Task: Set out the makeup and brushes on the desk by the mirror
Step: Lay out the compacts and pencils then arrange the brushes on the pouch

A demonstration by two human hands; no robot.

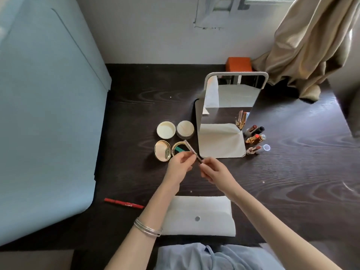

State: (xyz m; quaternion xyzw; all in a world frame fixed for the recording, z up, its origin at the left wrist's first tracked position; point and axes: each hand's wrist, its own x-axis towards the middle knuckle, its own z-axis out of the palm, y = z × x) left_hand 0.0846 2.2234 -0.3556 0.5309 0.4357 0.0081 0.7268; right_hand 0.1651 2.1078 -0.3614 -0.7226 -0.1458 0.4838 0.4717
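Note:
A white-framed standing mirror (231,98) stands on the dark desk (292,182). In front of its base, my left hand (180,164) and my right hand (214,168) both pinch a thin silver makeup pencil (191,151), one at each end. Left of the mirror sit two round cream jars (166,129) (185,129) and an open gold compact (163,151) with a dark green inside (180,149). Several uncapped lipsticks (253,138) lie to the right of the mirror. A white pouch (198,215) with a snap button lies near the front edge.
A red pen (123,203) lies at the desk's front left. A pale blue panel (48,114) borders the left side. An orange box (239,64) and a beige curtain (311,45) are at the back right.

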